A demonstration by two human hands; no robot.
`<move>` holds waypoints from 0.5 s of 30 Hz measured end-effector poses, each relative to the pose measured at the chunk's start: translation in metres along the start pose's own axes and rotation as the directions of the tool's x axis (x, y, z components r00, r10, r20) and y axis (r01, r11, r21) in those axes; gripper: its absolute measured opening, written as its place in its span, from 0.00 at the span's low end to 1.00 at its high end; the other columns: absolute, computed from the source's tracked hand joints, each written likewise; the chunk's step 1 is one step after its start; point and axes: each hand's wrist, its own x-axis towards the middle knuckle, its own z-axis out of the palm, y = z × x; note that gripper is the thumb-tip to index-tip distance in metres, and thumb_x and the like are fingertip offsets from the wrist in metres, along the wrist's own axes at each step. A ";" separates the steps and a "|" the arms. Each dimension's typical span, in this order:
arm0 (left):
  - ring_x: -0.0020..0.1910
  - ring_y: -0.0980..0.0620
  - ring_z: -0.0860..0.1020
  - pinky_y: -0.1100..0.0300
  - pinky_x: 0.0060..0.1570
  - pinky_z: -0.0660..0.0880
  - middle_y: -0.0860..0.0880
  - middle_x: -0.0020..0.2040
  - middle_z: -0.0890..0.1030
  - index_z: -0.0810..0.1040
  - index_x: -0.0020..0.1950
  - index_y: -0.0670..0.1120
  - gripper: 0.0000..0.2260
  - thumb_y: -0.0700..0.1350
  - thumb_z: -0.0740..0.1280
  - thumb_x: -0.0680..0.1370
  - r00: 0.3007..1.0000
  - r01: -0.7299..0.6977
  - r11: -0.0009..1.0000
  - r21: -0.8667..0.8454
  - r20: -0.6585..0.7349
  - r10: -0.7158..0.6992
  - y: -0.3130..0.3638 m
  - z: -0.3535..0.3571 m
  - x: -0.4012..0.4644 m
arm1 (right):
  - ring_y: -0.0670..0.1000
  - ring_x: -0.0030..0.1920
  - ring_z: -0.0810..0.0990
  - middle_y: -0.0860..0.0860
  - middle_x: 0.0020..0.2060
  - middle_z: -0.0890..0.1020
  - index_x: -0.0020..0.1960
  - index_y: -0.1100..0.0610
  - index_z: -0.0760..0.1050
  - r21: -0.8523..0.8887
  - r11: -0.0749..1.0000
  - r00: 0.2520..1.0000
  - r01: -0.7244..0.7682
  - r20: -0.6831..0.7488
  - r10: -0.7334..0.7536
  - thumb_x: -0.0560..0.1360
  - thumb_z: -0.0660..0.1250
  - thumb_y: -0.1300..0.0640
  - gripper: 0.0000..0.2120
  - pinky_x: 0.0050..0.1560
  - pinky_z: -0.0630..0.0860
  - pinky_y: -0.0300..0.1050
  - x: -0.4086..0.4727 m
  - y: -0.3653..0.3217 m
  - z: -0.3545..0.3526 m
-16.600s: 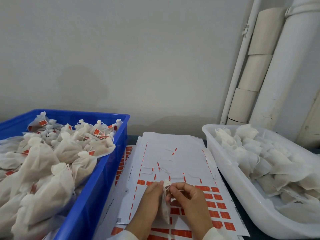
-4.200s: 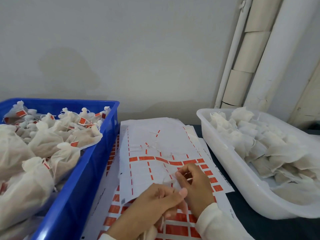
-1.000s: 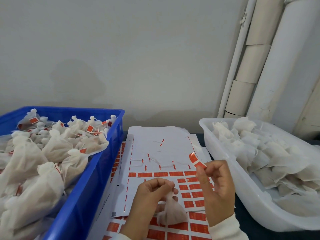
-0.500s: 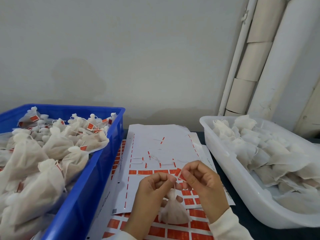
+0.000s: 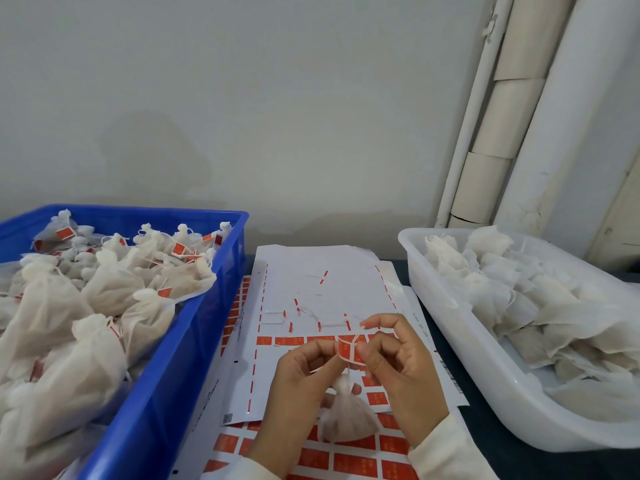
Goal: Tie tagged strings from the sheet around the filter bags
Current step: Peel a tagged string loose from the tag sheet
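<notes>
L hand (image 5: 304,375) pinches filter bag (image 5: 346,417) neck so it stays bunched; R hand (image 5: 398,368) pinches red tag (image 5: 348,349), string ready to wrap.

**No legible text**

Faint marks are seen on the orange tags (image 5: 348,351) of the sheet (image 5: 311,292), too blurred to be read. Small print along the sheet's right edge and a code square (image 5: 228,418) at its lower left corner cannot be read either.
</notes>
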 end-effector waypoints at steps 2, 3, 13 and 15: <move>0.35 0.47 0.82 0.60 0.32 0.79 0.50 0.38 0.84 0.82 0.41 0.48 0.06 0.47 0.69 0.67 1.000 -0.001 1.000 0.016 -0.016 0.001 -0.001 0.000 0.001 | 0.58 0.37 0.79 0.56 0.31 0.79 0.51 0.52 0.71 -0.032 0.999 1.000 0.012 -0.011 -0.013 0.68 0.65 0.48 0.14 0.42 0.79 0.43 0.000 0.001 0.000; 0.37 0.47 0.82 0.58 0.34 0.80 0.50 0.38 0.84 0.82 0.42 0.48 0.04 0.45 0.69 0.69 1.000 -0.004 0.999 0.033 -0.023 0.004 -0.002 0.000 0.001 | 0.57 0.37 0.80 0.56 0.31 0.79 0.51 0.51 0.71 -0.048 0.999 1.000 0.018 -0.014 -0.019 0.68 0.65 0.48 0.14 0.43 0.80 0.44 0.001 0.002 0.000; 0.39 0.45 0.81 0.52 0.39 0.81 0.47 0.40 0.83 0.81 0.42 0.46 0.04 0.40 0.68 0.74 0.998 -0.028 0.997 0.079 -0.046 0.032 -0.004 0.000 0.001 | 0.56 0.35 0.80 0.54 0.29 0.78 0.50 0.50 0.72 -0.108 0.992 0.998 0.063 -0.024 -0.066 0.68 0.66 0.48 0.12 0.43 0.80 0.51 0.000 0.003 -0.001; 0.39 0.45 0.81 0.54 0.38 0.81 0.48 0.39 0.83 0.81 0.42 0.46 0.04 0.40 0.68 0.74 0.998 -0.032 0.996 0.081 -0.046 0.036 -0.005 0.000 0.002 | 0.54 0.34 0.80 0.52 0.29 0.79 0.49 0.49 0.72 -0.140 0.987 0.996 0.075 -0.030 -0.080 0.68 0.66 0.47 0.12 0.42 0.80 0.47 0.001 0.004 -0.001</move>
